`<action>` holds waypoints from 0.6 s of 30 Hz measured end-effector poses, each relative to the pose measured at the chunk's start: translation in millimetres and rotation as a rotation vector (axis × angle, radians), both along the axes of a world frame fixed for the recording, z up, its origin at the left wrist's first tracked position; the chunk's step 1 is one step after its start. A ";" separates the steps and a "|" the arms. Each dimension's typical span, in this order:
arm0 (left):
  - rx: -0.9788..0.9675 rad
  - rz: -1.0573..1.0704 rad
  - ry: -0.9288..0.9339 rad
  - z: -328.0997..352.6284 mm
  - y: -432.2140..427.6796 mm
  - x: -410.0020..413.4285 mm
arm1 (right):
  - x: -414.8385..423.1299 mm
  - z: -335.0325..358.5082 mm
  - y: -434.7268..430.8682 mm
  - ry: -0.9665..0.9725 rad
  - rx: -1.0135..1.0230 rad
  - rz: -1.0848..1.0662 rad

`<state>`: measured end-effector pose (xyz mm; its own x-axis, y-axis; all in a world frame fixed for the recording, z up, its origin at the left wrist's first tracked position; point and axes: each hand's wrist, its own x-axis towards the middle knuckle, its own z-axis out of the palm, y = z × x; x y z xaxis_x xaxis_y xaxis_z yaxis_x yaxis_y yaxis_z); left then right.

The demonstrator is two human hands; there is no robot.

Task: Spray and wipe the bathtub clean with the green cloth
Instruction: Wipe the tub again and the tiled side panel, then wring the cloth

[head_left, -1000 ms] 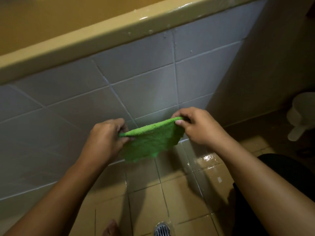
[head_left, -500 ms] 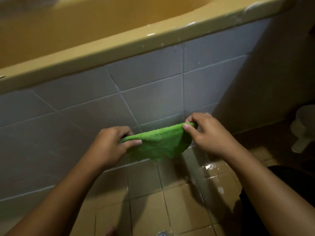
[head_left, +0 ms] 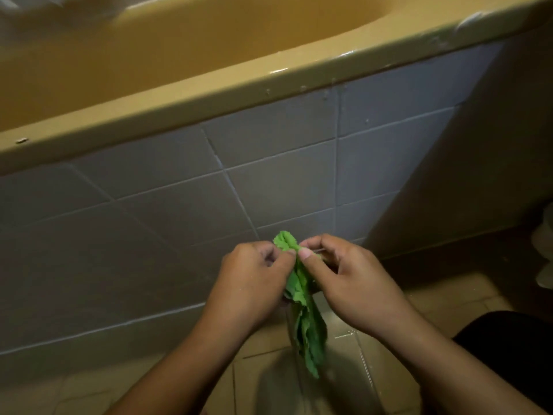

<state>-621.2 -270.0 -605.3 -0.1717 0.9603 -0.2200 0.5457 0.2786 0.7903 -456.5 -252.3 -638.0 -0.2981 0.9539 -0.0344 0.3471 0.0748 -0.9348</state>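
Note:
The green cloth (head_left: pixel 305 313) hangs folded and bunched between my two hands, low in front of the tub's grey tiled side. My left hand (head_left: pixel 254 283) pinches its top edge from the left. My right hand (head_left: pixel 344 280) pinches the same edge from the right, thumbs almost touching. The cloth's lower end dangles over the wet floor. The mustard-yellow bathtub (head_left: pixel 209 94) runs across the top of the view, its rim beaded with water drops. No spray bottle is in sight.
A grey tiled panel (head_left: pixel 179 205) fronts the tub. Wet tan floor tiles (head_left: pixel 374 369) lie below my hands. A wall corner (head_left: pixel 463 175) stands at the right, with a pale object (head_left: pixel 543 250) at the far right edge. Dark clothing (head_left: pixel 508 348) shows lower right.
My hands have come together, so the cloth went from stretched flat between them to folded and hanging down. The view tilted up, showing more of the tub's inside.

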 end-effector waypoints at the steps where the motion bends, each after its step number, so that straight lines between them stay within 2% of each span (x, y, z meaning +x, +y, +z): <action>1: -0.016 0.003 -0.040 1.9 -0.5 -0.1 | 0.2 3.2 -1.3 0.000 -0.013 0.041; 4: -0.122 -0.012 -0.245 8.8 0.5 -2.2 | 5.5 7.5 0.9 -0.018 -0.008 0.119; 7: -0.180 0.022 -0.403 17.7 3.9 -6.5 | 10.2 3.0 9.3 0.097 -0.025 0.064; 9: -0.068 0.013 -0.320 15.8 7.6 -15.7 | 11.5 3.5 14.3 0.289 -0.079 -0.003; 11: 0.073 0.005 -0.205 8.8 10.8 -26.5 | 12.7 7.0 18.5 0.560 -0.246 -0.079; 13: 0.041 -0.108 -0.316 0.9 8.1 -28.9 | 15.2 12.4 21.0 0.822 -0.440 -0.118; 15: -0.074 -0.235 -0.561 -5.3 3.3 -19.9 | 18.8 18.2 24.2 0.995 -0.541 -0.154; 17: -0.069 -0.252 -0.671 -9.6 -0.4 -10.0 | 23.3 20.5 28.7 1.026 -0.557 -0.175; 18: -0.033 -0.199 -0.681 -9.4 -1.8 -5.7 | 25.2 18.4 29.8 0.923 -0.537 -0.163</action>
<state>-626.9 -271.8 -614.8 0.1927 0.9500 -0.2459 -0.0234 0.2550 0.9667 -431.3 -222.4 -619.6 -0.2938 0.9116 -0.2873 -0.5394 -0.4063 -0.7375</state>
